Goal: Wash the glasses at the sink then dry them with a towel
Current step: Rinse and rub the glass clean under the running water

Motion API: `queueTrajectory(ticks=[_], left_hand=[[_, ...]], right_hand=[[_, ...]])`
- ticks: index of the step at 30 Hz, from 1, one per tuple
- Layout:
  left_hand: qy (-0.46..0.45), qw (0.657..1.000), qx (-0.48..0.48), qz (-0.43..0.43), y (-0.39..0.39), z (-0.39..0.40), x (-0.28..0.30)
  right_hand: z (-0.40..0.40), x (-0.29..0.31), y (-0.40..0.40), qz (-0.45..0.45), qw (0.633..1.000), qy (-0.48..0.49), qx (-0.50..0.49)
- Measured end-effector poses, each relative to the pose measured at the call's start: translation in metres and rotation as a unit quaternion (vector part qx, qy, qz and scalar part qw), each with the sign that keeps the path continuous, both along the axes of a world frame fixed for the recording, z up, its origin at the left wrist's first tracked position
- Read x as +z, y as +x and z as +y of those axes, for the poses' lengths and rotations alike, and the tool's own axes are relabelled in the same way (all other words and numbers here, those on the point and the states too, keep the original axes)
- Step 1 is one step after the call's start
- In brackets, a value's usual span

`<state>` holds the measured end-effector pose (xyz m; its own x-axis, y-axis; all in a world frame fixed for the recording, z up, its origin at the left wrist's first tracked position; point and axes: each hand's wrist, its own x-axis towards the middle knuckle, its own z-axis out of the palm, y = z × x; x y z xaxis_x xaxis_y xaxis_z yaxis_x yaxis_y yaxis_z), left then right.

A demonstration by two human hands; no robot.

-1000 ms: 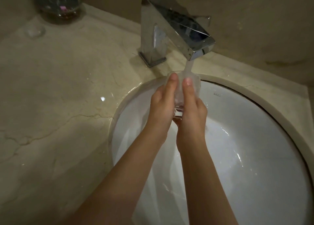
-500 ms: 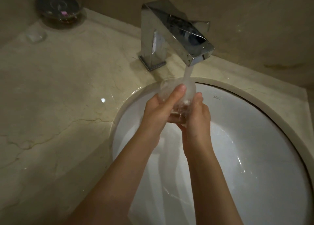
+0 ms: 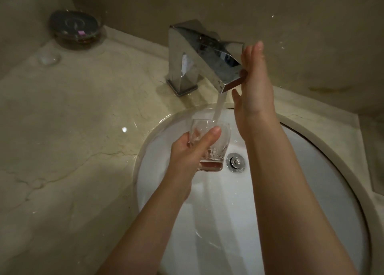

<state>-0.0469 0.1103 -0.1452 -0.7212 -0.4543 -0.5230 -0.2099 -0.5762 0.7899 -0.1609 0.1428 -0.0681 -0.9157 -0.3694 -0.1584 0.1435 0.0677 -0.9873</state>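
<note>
Rinsing step: left hand (image 3: 190, 150) grips glass (image 3: 214, 144) under stream; right hand (image 3: 254, 83), fingers straight, touches tap (image 3: 207, 54) at 12 o'clock. Next, probably shut water off.

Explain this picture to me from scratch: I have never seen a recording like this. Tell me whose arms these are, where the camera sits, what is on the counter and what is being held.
There is no machine here. The arms belong to a person, and the single camera is worn on that person's head, looking forward and down, so you see roughly what they see.

The left hand grips a clear glass over the white sink, under water running from the chrome tap. The right hand holds nothing; its straight fingers lie against the tap's right side, perhaps to work it.

On the marble counter, far left by the wall, stands a dark dish, with a small clear object in front of it, too dim to name. No towel is in view.
</note>
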Motion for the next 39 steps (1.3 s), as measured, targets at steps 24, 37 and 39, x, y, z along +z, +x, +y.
queueTrajectory(ticks=[24,37,39], left_hand=[[0.000,0.999,0.033,0.005,0.007,0.010,0.003],[-0.091,0.984,-0.070,-0.133,0.016,0.001,0.001],[-0.064,0.976,-0.131,-0.165,0.019,0.001,-0.001]], right_hand=[[0.007,-0.008,0.012,0.035,0.999,0.007,-0.028],[0.058,-0.062,0.067,-0.173,0.980,0.090,0.027],[0.064,-0.062,0.067,-0.190,0.970,0.150,0.027]])
